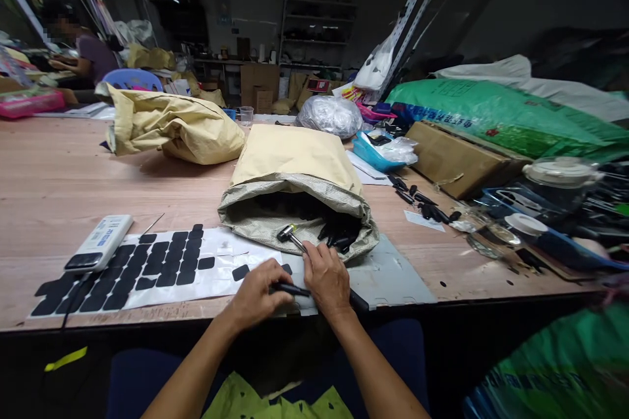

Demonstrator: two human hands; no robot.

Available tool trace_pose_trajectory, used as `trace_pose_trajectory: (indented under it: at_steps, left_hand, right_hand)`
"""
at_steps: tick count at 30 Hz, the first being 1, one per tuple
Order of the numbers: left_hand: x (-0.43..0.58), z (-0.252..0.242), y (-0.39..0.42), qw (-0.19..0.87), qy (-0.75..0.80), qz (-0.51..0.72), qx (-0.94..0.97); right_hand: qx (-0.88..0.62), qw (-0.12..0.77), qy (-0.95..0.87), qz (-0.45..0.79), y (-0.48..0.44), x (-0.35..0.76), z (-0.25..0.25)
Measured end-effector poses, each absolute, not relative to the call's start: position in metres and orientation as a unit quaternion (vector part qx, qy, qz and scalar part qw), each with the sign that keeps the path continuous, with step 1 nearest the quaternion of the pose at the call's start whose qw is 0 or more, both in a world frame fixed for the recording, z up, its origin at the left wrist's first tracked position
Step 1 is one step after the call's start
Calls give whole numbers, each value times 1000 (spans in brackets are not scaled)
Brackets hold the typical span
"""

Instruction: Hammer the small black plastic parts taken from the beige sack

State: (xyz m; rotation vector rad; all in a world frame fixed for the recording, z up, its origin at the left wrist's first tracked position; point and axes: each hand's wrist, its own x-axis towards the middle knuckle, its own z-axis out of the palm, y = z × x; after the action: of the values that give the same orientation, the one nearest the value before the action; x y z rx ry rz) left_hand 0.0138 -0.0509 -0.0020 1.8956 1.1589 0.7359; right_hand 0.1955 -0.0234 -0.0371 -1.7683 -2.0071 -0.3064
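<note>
My left hand [258, 294] is closed on a slim black rod-shaped piece [293, 290], held low over the table's front edge. In my right hand [328, 278] is a small hammer [295, 240] with a shiny metal head and shaft; its black grip end sticks out below the hand. Just beyond both hands lies a yellow paper sack [299, 152], its woven grey mouth gaping toward me, with many black pieces [339, 234] inside. To the left, a white backing sheet [216, 275] carries rows of black rounded-square stickers [170, 268], and a few stickers lie near my left hand.
A white power bank [105, 242] with a cable rests on the stickers. Another yellow sack [181, 124] lies at back left. Loose black pieces [425, 203], a cardboard box [457, 157] and a green sack [491, 118] are at right. A person [91, 55] sits at far left.
</note>
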Motion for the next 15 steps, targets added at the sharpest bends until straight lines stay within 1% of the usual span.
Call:
trace_pose_trajectory:
  at_steps: [2, 4, 7, 9, 11, 13, 15]
  left_hand:
    - [17, -7, -79, 457, 389, 282, 748]
    - [20, -26, -104, 487, 379, 241, 749]
    - [18, -74, -125, 488, 492, 159, 704]
    - [13, -108, -127, 484, 581, 107, 646]
    - [7, -133, -125, 474, 638, 56, 604]
    - [3, -140, -124, 461, 661, 17, 592]
    - [3, -126, -124, 448, 647, 3, 617]
  right_hand:
    - [-643, 219, -725, -111, -23, 195, -38]
    - [-644, 217, -725, -111, -23, 195, -38]
    - [-640, 217, -729, -113, -22, 195, -39]
    - [-637, 218, -731, -115, -23, 195, -38]
    - [-636, 220, -731, -116, -23, 195, -38]
    - [-637, 221, -730, -116, -23, 195, -39]
    - [-636, 222, -730, -117, -24, 195, -39]
